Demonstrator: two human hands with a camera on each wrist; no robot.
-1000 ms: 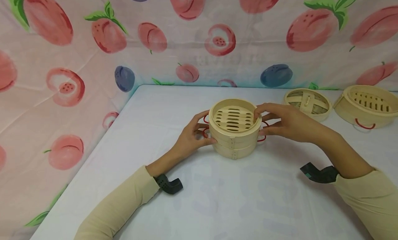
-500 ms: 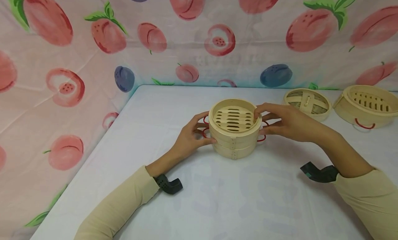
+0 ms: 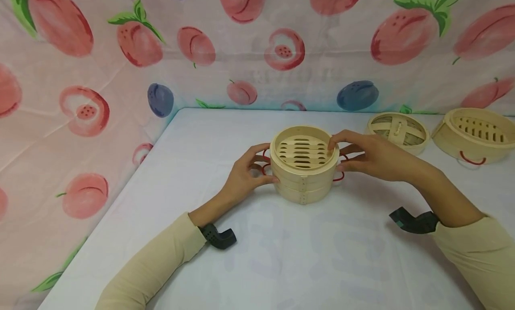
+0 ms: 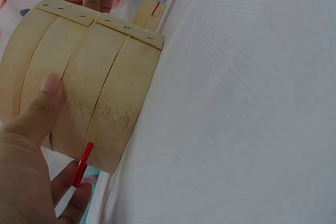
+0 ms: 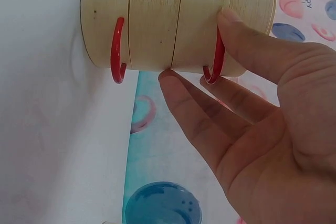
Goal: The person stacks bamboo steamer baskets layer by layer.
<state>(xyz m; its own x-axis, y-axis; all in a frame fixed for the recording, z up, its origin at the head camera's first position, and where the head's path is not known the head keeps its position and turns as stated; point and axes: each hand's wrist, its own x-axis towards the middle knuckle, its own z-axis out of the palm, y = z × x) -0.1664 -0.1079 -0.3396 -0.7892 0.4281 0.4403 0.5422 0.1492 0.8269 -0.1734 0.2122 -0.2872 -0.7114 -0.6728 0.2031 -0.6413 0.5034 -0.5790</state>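
Observation:
Two stacked bamboo steamer baskets (image 3: pixel 303 185) stand upright on the white cloth. A slatted base shows inside the upper one, and red handles (image 5: pixel 116 51) stick out at the sides. On the left side, my left hand (image 3: pixel 245 173) holds the stack, thumb pressed on the bamboo wall (image 4: pixel 100 72) and the other fingers round by the handles. My right hand (image 3: pixel 374 156) grips the upper basket's right rim, its index finger hooked over the inside and its thumb outside. The stapled front seams of both baskets sit nearly in one line.
A round bamboo lid (image 3: pixel 398 131) with crossed bands lies at the back right. Beside it stands a larger bamboo steamer basket (image 3: pixel 462 144) with a red handle. A fruit-print cloth (image 3: pixel 249 51) hangs behind and at the left of the table.
The upper basket has turned slightly, its front seam shifting right to stand over the lower seam. Both hands keep their hold.

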